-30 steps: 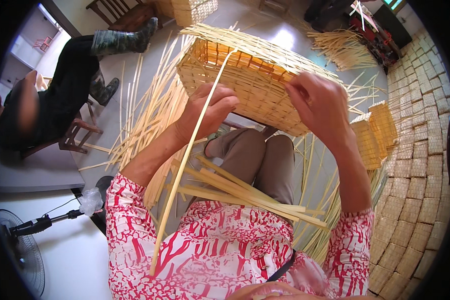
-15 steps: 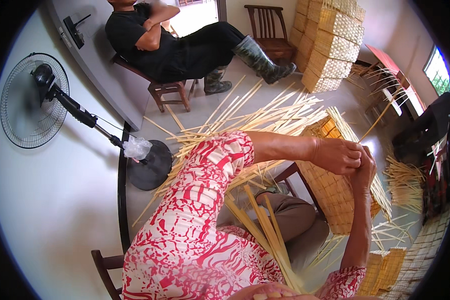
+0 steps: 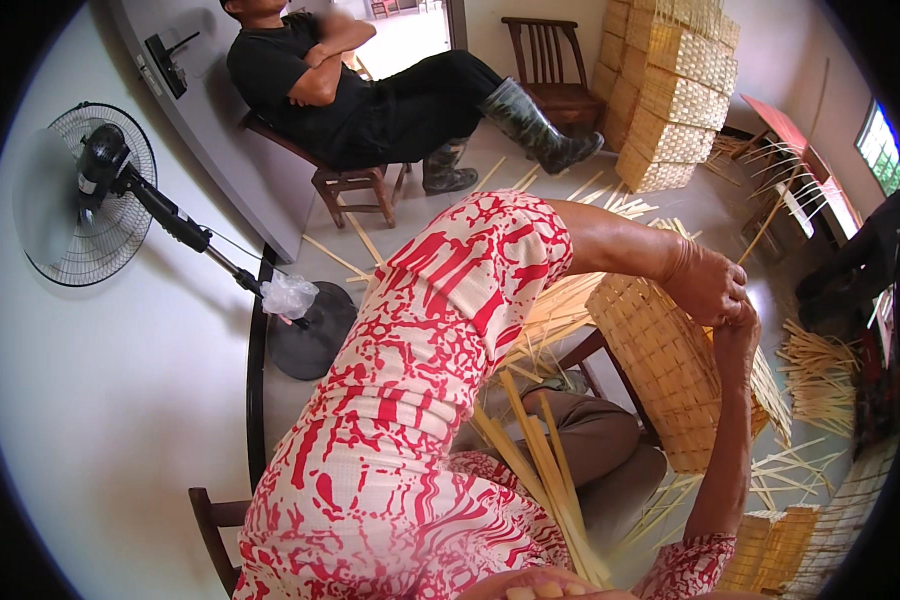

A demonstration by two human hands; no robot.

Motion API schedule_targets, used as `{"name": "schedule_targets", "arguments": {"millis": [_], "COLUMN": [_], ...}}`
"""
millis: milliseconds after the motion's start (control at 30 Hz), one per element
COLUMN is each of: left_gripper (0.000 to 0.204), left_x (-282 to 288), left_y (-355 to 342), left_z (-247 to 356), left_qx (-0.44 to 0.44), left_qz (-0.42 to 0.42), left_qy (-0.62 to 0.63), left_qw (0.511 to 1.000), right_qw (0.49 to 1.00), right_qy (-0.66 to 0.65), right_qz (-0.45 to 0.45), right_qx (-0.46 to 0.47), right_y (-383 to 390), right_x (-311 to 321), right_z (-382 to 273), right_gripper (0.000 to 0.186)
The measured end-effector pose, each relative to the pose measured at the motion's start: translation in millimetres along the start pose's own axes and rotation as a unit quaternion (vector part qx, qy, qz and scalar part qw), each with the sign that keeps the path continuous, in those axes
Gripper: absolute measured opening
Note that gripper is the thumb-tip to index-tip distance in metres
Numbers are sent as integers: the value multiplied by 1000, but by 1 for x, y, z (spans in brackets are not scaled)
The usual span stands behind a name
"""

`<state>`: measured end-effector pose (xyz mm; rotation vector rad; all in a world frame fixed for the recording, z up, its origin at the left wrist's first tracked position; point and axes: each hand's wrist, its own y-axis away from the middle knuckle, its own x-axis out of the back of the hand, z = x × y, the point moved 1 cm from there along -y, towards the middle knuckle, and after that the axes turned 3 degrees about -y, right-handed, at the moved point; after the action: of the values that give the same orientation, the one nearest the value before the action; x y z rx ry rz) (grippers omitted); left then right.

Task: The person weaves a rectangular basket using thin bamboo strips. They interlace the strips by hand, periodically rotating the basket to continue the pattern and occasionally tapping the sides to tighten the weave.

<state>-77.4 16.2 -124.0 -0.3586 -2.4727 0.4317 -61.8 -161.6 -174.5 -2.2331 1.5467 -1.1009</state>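
A woven bamboo basket [image 3: 660, 370] leans on its side in front of me, against a dark wooden chair or stool; my left arm covers part of its upper rim. My two hands meet just above its right side. A long thin bamboo strip [image 3: 763, 230] runs up and to the right from the fingers of my left hand [image 3: 708, 284], which are pinched on it. Right below, my right hand [image 3: 736, 335] is closed, its fingers touching the left one's; what it grips is hidden. Several loose flat strips [image 3: 540, 450] lie across my lap.
Cut strips [image 3: 560, 310] spread over the floor beyond my left arm. A standing fan [image 3: 95, 190] is at the left. A seated person [image 3: 340, 110] in boots sits at the back, near stacked baskets [image 3: 680, 105]. More strips [image 3: 818, 375] lie at the right.
My left elbow and shoulder have risen and moved right, covering more of the floor strips and the basket's upper rim. Both hands remain together, with the strip still at the left fingers.
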Motion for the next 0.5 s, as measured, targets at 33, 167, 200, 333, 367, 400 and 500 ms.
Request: {"name": "schedule_targets", "arguments": {"millis": [33,167,200,333,367,400,500], "left_gripper": [13,13,14,15,15,15,14], "left_x": [-1,-5,-5,1,0,0,-11], "left_y": [0,-4,-5,-4,-6,-7,4], "left_z": [-1,-1,0,11,15,18,30], "left_qx": [-1,-9,-11,67,106,145,278], "left_qz": [-22,-81,-92,-139,-159,-179,-147], "left_qy": [-1,-7,-9,-21,-16,-12,27], "left_qw": [1000,997,996,988,981,973,949], "right_qw": [1000,995,996,1000,1000,999,992], "right_qy": [1,-81,-71,-5,10,23,105], "right_qz": [-8,-43,-40,-1,11,23,37], "right_qx": [7,-26,-25,2,15,28,64], "right_y": [-1,-5,-5,-6,-6,-5,-4], "right_x": [1,9,8,0,0,-2,-10], "right_z": [2,29,34,18,20,22,13], "right_gripper": [21,22,22,19,18,17,13]}}
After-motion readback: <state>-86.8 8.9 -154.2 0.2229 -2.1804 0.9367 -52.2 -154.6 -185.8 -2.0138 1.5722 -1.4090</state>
